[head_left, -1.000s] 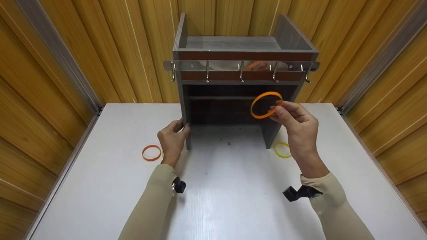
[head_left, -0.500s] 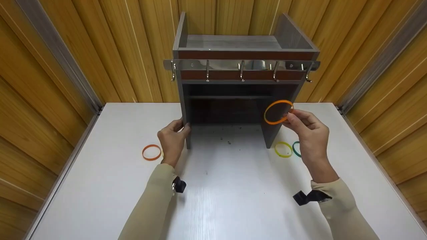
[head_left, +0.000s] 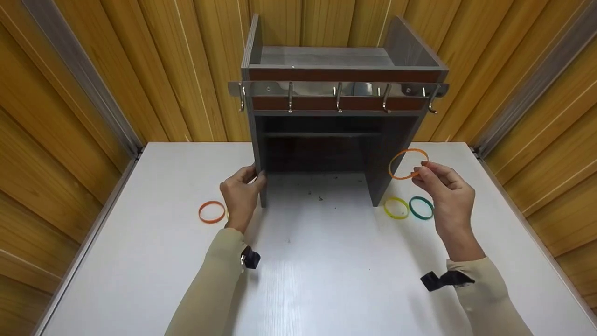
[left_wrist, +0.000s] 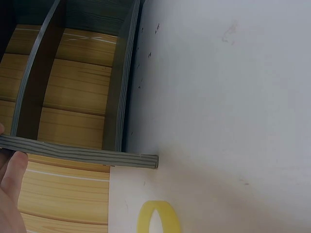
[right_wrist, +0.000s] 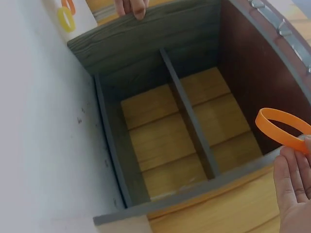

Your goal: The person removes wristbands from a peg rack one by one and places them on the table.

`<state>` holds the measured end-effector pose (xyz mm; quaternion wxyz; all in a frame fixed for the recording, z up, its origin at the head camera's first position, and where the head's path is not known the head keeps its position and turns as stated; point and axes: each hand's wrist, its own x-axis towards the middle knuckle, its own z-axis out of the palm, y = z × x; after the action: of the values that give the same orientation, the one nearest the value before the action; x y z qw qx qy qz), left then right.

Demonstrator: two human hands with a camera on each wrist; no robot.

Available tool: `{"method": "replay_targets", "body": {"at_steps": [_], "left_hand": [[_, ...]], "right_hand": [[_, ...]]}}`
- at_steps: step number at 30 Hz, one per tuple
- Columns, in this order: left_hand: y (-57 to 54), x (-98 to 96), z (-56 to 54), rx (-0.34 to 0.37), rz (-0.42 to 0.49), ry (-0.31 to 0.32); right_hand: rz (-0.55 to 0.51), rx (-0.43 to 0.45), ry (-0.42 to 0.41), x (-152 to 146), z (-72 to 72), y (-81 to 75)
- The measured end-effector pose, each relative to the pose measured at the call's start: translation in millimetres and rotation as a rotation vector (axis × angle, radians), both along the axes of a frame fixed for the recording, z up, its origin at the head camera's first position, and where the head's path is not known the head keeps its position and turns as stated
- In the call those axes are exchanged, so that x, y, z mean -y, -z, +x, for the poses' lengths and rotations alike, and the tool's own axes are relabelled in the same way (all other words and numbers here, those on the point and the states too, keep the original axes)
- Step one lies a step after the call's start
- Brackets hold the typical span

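We see both arms in long cream sleeves reaching to the wrists; a black strap with a small mount sits at each cuff; our hands are bare, without rings.

I'm at a small staged test booth, not a lived-in room: wood-panelled walls close tightly behind and beside a bare white table, with only a hook shelf standing on it
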<state>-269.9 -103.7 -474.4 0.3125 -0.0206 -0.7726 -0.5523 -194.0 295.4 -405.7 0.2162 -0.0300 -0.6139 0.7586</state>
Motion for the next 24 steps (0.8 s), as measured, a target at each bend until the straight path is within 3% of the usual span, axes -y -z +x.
{"method": "replay_targets", "body": {"at_steps": [15,24], "left_hand": [[-0.2,0.1,-0.9,0.003,0.011,-0.001],[-0.5,-0.7,-0.7,0.009,0.005,-0.004]], "right_hand": [[-0.194,0.026,0.065,-37,-3.8,23.5],[-0.264,0.128,0.089,-63,-9.1,37.9]]}}
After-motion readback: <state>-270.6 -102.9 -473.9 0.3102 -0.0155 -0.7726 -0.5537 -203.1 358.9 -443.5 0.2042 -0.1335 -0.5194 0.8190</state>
